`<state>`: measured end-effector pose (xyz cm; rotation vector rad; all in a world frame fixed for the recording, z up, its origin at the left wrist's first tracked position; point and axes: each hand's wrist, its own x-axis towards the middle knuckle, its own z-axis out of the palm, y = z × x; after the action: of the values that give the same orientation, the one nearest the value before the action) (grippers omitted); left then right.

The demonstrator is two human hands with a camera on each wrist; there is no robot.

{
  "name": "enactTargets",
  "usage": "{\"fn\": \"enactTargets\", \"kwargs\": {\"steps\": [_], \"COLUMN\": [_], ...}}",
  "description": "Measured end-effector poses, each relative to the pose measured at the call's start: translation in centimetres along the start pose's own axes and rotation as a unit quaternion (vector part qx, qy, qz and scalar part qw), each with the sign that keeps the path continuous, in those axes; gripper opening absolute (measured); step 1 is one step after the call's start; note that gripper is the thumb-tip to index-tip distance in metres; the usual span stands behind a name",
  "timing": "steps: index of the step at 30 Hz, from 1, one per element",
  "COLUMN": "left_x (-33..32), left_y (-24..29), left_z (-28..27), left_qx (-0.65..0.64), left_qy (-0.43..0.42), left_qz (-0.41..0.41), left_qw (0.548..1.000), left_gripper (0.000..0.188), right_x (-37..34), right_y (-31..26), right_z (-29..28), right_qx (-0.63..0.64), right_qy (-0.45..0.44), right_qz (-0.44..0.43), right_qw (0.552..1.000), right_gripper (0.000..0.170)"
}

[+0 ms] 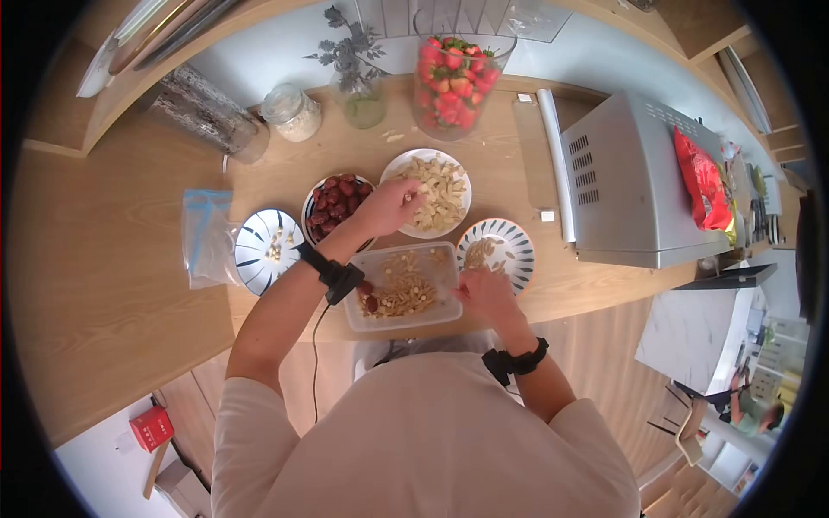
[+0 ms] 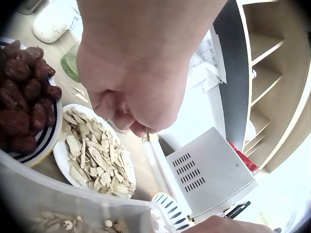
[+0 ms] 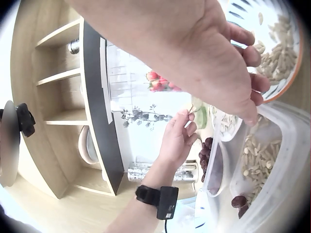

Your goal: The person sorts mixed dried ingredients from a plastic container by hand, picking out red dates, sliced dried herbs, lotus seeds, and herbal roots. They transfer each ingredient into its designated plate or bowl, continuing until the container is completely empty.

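My left hand is raised over the edge of a white plate of pale dried slices. Between its thumb and fingertips it pinches a small pale dried slice. My right hand grips the right rim of a clear plastic container, its other fingertips over a striped plate. That plate holds pale elongated pieces. Inside the container lie similar pale pieces, small round ones and a few red dates. A bowl of red dates sits below my left forearm.
At left are a striped plate with a few small pale pieces and a zip bag. Behind stand a glass jar, a plant vase and a clear tub of strawberries. A grey microwave-like box stands at right.
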<state>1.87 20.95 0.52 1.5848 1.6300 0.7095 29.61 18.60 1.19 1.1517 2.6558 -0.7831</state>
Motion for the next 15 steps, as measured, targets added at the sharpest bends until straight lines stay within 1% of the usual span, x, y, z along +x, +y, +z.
{"fn": "enactTargets", "kwargs": {"steps": [1, 2, 4, 5, 7, 11, 13, 14, 15], "left_x": [0.5, 1.1, 1.9, 1.8, 1.7, -1.2, -2.8, -3.8, -4.8], "left_y": [-0.4, -1.1, -2.0, -2.4, -2.8, 0.1, 0.5, 0.9, 1.4], "left_z": [0.2, 0.4, 0.6, 0.5, 0.2, -1.0, -1.2, -1.2, -1.1], "left_qx": [0.016, 0.014, 0.023, 0.022, 0.118, 0.154, 0.175, 0.174, 0.189], "left_qy": [0.020, 0.019, 0.094, 0.095, 0.086, 0.099, 0.064, 0.061, 0.038], "left_qz": [0.004, 0.002, 0.067, 0.064, 0.030, -0.004, 0.058, 0.055, 0.096], "left_qw": [1.000, 1.000, 0.993, 0.993, 0.989, 0.983, 0.981, 0.981, 0.977], "left_gripper": [0.027, 0.027, 0.027, 0.027, 0.027, 0.025, 0.022, 0.022, 0.019], "right_x": [-0.1, -0.2, -0.1, -0.1, 0.0, -0.1, 0.0, 0.0, 0.0], "right_y": [-0.2, -0.2, -0.2, -0.3, -0.2, 0.0, 0.1, -0.1, -0.2], "right_z": [-0.2, -0.2, -0.2, -0.2, -0.4, -0.1, -0.1, -0.1, -0.2], "right_qx": [0.003, 0.003, 0.023, 0.023, 0.023, 0.036, 0.057, 0.060, 0.056], "right_qy": [-0.005, -0.008, -0.011, -0.014, -0.019, -0.003, -0.007, -0.010, -0.001], "right_qz": [0.005, 0.005, 0.008, 0.007, 0.013, -0.003, 0.005, 0.006, 0.009], "right_qw": [1.000, 1.000, 1.000, 1.000, 0.999, 0.999, 0.998, 0.998, 0.998], "right_gripper": [0.026, 0.026, 0.024, 0.024, 0.026, 0.026, 0.025, 0.025, 0.023]}}
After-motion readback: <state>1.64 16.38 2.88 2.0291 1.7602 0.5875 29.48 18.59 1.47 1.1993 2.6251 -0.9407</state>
